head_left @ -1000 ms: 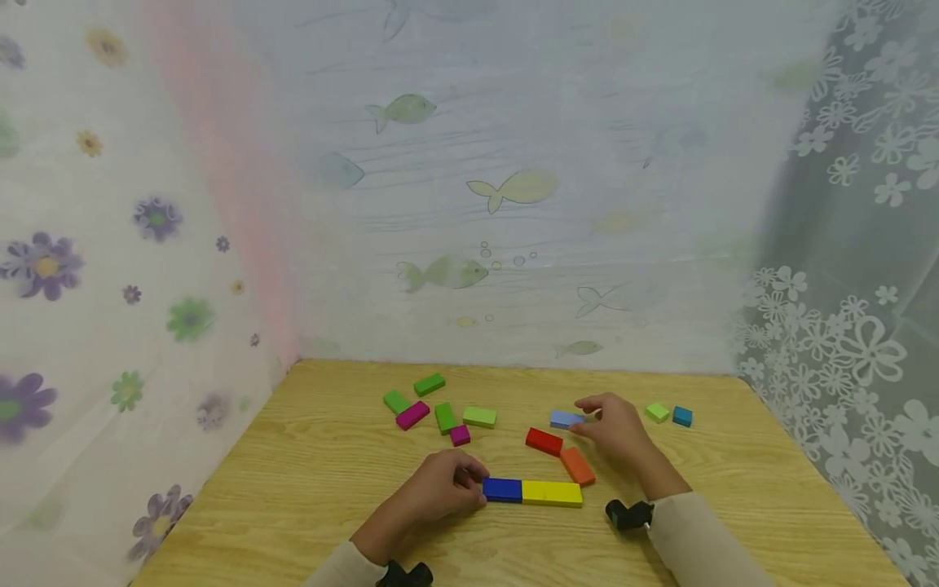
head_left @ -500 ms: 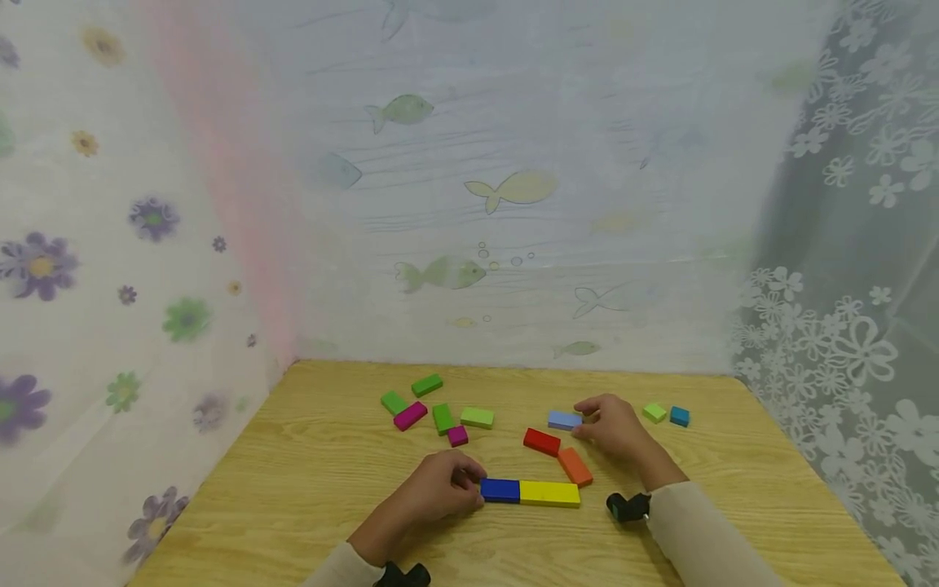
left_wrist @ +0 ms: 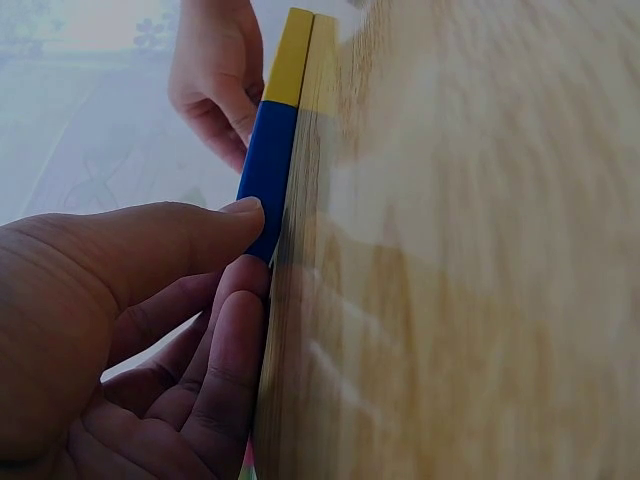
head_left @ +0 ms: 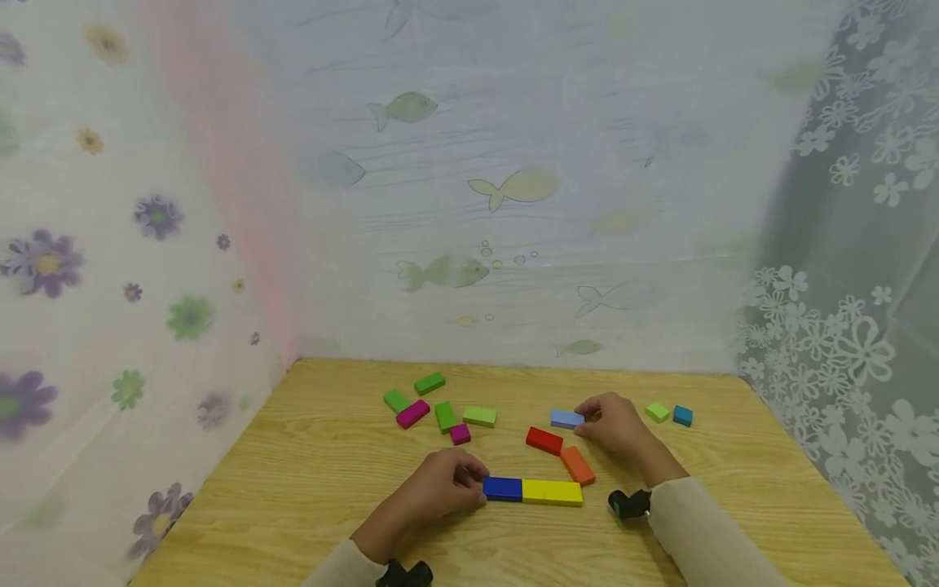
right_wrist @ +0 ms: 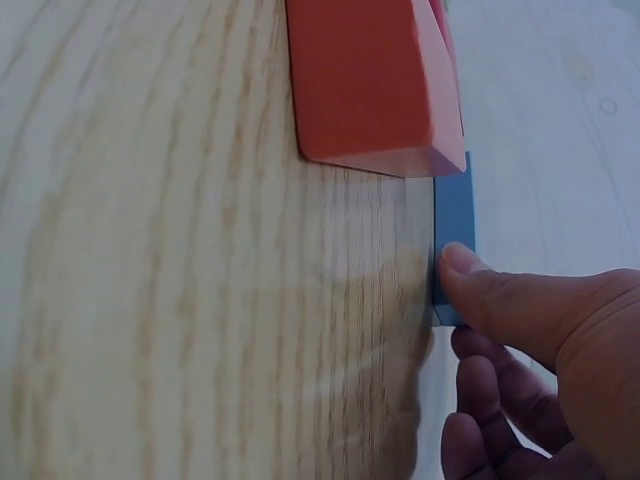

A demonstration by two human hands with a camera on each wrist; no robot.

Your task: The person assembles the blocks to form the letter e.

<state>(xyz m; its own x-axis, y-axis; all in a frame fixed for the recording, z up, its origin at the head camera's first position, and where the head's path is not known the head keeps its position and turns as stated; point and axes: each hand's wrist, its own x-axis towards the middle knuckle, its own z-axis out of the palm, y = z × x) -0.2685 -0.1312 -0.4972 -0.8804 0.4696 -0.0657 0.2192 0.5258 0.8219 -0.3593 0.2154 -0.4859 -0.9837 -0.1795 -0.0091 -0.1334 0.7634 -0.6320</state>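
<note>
A dark blue block (head_left: 502, 489) and a longer yellow block (head_left: 552, 492) lie end to end in a straight row on the wooden table. My left hand (head_left: 446, 487) is at the row's left end; its thumb (left_wrist: 235, 225) and fingertips pinch the end of the dark blue block. Farther back, my right hand (head_left: 614, 422) pinches the right end of a light blue block (head_left: 566, 419), which lies flat on the table. In the right wrist view, the thumb presses the side of that block (right_wrist: 455, 225), and an orange block (right_wrist: 365, 85) stands close in front.
A red block (head_left: 544, 441) and the orange block lie between the row and the light blue block. Several green and magenta blocks (head_left: 413, 414) are scattered at back left. A lime cube (head_left: 657, 412) and a teal cube (head_left: 683, 416) sit right of my right hand.
My right fingers have closed in slightly on the right end of the light blue block. The left hand and the other blocks keep their places.
</note>
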